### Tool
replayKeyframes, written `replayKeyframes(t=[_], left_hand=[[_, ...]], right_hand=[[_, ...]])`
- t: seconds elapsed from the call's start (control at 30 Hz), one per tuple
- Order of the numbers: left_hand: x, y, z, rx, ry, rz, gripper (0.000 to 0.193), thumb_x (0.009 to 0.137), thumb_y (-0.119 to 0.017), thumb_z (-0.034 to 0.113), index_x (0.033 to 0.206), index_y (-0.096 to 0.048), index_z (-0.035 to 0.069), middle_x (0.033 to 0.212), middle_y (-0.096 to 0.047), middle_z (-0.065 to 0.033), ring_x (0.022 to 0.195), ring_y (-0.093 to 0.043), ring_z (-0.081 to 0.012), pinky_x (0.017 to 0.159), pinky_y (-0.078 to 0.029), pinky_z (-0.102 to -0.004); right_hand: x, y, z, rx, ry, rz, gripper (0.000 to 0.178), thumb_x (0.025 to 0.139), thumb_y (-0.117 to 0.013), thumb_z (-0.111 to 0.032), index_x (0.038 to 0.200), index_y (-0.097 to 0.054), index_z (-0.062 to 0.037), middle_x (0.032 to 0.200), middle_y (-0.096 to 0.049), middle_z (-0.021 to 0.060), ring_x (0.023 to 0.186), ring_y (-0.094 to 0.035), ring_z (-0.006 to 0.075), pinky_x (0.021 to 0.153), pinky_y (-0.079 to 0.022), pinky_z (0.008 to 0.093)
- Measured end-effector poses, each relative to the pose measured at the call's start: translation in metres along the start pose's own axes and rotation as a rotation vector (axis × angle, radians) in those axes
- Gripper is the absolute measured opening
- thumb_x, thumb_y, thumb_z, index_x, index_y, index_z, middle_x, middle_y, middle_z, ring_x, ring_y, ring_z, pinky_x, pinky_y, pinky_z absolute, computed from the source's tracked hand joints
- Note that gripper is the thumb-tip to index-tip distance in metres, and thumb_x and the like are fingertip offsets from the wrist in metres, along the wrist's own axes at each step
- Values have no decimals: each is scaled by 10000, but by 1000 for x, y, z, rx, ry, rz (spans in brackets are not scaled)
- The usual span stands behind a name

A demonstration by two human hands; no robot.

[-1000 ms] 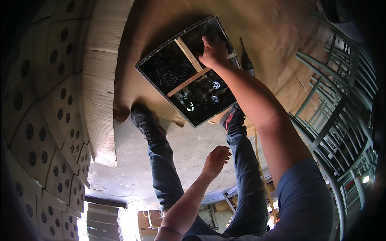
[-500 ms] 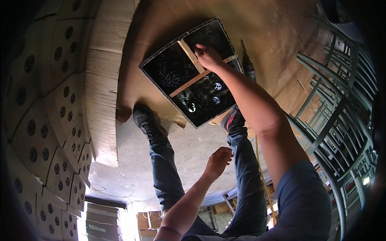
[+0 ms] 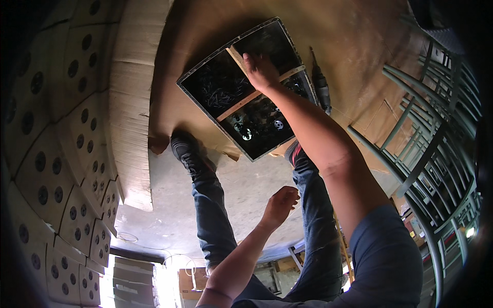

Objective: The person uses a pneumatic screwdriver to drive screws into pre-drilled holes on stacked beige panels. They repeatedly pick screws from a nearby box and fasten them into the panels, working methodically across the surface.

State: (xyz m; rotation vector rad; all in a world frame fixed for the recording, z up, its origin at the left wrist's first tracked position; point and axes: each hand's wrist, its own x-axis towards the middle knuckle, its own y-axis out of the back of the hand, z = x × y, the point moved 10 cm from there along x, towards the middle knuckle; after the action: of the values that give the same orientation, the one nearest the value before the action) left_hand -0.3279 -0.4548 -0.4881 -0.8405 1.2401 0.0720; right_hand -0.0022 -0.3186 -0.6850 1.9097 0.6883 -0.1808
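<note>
A black divided box [image 3: 205, 110] lies on the cardboard, with wooden strips [image 3: 240, 106] parting its compartments. My right hand [image 3: 261, 72] reaches down into the dark far-right compartment, close to the wooden divider; the thumb shows, but shadow hides the other fingertips. Loose screws [image 3: 220, 97] fill part of the left compartment. In the near compartment are dark parts and several shiny round discs [image 3: 246, 134]. My left hand [image 3: 281, 204] hangs over the floor beside my right leg, its fingers curled closed. Whatever it may hold is hidden.
A power screwdriver [image 3: 321, 88] lies right of the box. Green metal frames [image 3: 436, 149] are stacked on the right. Cartons with round dark holes [image 3: 49, 179] rise along the left, behind a cardboard sheet [image 3: 134, 102]. My shoes [image 3: 186, 151] stand near the box.
My right hand has shifted slightly left and lower in the view within the far-right compartment, its fingers sinking into shadow. My left hand stays nearly still.
</note>
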Motion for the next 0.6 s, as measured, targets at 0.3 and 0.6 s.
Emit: replayKeyframes(t=[0.3, 0.6], left_hand=[[0, 0, 2, 57, 25, -20, 309, 1067, -498, 260, 1228, -587, 12, 1067, -698, -106, 952, -666, -176, 838, -555, -330], [0, 0, 1, 35, -2, -23, 309, 1070, -494, 265, 1222, -592, 14, 1063, -699, -102, 949, -667, -171, 832, -555, -323]], right_hand=[[5, 11, 4, -9, -10, 117, 440, 1000, -489, -468, 1030, -698, -83, 897, -688, 232, 889, -659, 446, 817, -532, 520], [14, 5, 29, 805, -435, -292, 378, 960, -667, -475, 894, -576, -114, 729, -470, -34, 582, -471, 66, 444, -383, 255]])
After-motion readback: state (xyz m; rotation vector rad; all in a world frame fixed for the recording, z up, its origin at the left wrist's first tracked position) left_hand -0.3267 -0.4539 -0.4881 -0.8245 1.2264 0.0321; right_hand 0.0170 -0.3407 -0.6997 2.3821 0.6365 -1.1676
